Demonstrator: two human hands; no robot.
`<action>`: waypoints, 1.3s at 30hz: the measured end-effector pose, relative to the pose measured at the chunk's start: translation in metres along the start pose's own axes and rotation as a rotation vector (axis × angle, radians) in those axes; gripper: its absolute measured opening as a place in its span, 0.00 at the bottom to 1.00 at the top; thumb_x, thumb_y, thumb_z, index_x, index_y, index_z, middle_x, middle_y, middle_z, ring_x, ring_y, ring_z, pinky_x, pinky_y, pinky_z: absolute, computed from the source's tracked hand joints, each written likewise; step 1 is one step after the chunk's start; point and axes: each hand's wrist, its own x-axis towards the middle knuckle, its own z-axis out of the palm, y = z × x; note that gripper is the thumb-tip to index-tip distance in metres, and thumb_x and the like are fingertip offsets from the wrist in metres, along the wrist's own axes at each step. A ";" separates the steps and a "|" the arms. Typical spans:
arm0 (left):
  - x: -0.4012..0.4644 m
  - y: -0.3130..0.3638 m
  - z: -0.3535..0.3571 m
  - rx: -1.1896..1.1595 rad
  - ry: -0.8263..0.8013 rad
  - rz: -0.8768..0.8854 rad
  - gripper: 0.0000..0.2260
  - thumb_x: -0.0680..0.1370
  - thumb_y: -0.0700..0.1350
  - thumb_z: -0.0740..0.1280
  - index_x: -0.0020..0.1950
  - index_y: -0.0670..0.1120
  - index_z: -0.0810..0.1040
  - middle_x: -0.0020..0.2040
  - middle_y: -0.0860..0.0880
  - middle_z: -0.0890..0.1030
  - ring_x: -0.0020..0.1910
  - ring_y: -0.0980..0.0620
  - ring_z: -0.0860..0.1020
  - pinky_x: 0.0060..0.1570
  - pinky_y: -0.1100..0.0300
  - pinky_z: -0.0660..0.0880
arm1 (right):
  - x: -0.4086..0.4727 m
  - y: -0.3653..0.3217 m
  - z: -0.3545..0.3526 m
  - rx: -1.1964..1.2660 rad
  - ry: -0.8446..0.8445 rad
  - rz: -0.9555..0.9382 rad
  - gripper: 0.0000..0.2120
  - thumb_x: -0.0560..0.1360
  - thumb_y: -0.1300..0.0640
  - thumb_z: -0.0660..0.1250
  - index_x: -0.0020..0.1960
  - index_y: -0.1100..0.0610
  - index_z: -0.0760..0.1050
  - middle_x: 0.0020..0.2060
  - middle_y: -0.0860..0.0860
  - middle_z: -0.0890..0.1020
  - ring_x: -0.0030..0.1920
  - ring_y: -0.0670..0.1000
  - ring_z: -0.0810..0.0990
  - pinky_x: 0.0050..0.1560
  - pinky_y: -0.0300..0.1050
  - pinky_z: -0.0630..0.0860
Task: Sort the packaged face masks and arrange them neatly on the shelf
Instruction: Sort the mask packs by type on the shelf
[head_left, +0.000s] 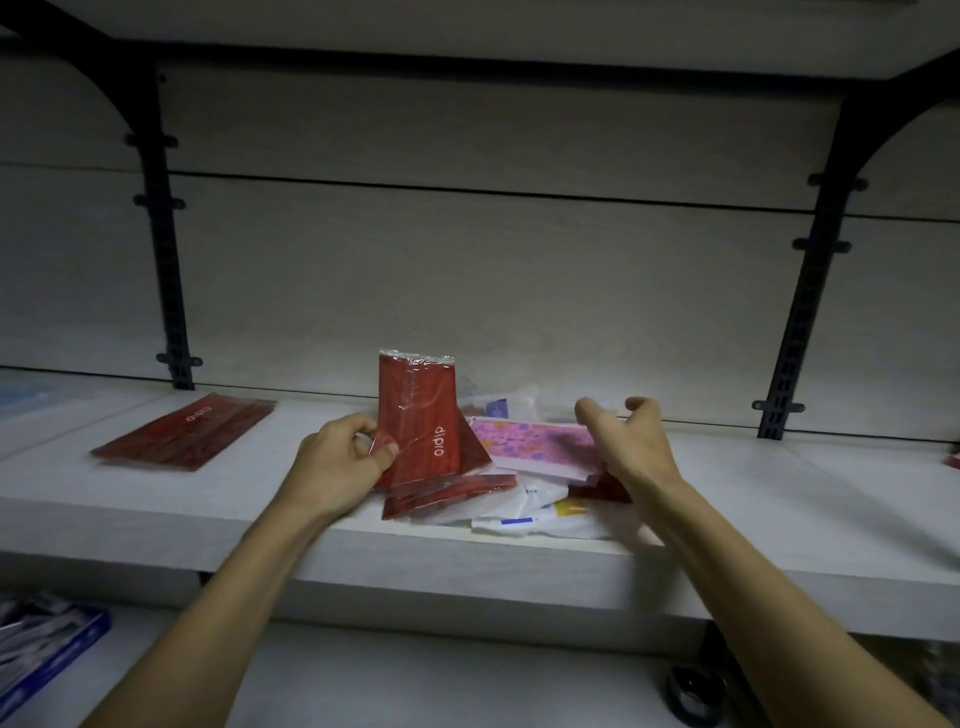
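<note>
Sorting turns on 1 red pack (418, 421), pinched upright by the left hand (335, 460) at the left edge of the mixed pile (519, 488) on the shelf (260, 514), its long axis vertical. "dipio", probably, is printed on it and on the flat red stack (184, 431) lying further left of the pile. The right hand (631, 441) hovers released over the pile's pink pack (535, 441).
</note>
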 end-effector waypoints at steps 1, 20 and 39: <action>0.000 0.000 0.000 0.003 0.000 0.002 0.04 0.76 0.48 0.69 0.46 0.48 0.79 0.33 0.49 0.79 0.32 0.54 0.75 0.30 0.61 0.66 | 0.005 -0.005 -0.003 -0.052 -0.038 0.010 0.34 0.65 0.39 0.66 0.62 0.61 0.67 0.51 0.56 0.78 0.52 0.58 0.78 0.59 0.56 0.75; 0.006 0.002 -0.007 -0.268 -0.036 -0.100 0.05 0.73 0.45 0.73 0.45 0.48 0.80 0.37 0.44 0.84 0.40 0.43 0.83 0.51 0.47 0.78 | 0.014 -0.034 -0.058 -0.416 -0.231 -0.084 0.04 0.72 0.66 0.69 0.45 0.66 0.80 0.37 0.54 0.78 0.36 0.50 0.74 0.34 0.40 0.71; -0.055 0.028 -0.045 -0.438 0.206 -0.204 0.06 0.76 0.43 0.70 0.52 0.42 0.80 0.47 0.44 0.84 0.45 0.47 0.83 0.53 0.53 0.78 | -0.044 -0.050 -0.058 0.349 -0.303 -0.192 0.05 0.73 0.65 0.71 0.40 0.60 0.76 0.33 0.55 0.77 0.31 0.49 0.74 0.31 0.41 0.70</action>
